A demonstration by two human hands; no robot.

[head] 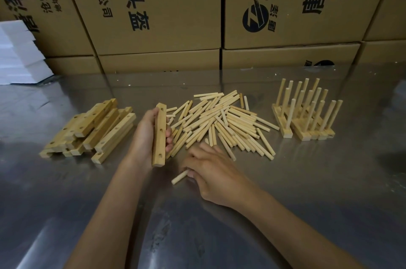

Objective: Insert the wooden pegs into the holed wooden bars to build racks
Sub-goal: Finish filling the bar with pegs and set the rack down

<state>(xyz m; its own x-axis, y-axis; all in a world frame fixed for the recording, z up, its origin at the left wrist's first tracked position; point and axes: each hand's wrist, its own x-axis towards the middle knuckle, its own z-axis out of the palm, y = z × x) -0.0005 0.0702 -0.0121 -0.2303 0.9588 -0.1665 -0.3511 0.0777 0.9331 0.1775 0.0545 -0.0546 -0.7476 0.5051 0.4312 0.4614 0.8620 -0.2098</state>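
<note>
**Steel bench, carton wall behind**

Left hand (146,137) grips a holed wooden bar (159,134) above the scuffed metal table (307,180). Right hand (211,173) pinches one peg (180,177). Peg pile (222,121) lies centre; printed cardboard cartons (158,9) stand stacked behind.

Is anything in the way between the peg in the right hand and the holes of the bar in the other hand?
Nothing visible is. The right hand pinches a peg just above the table. The left hand grips the bar with three empty holes facing up, and only open air lies between them.
</note>
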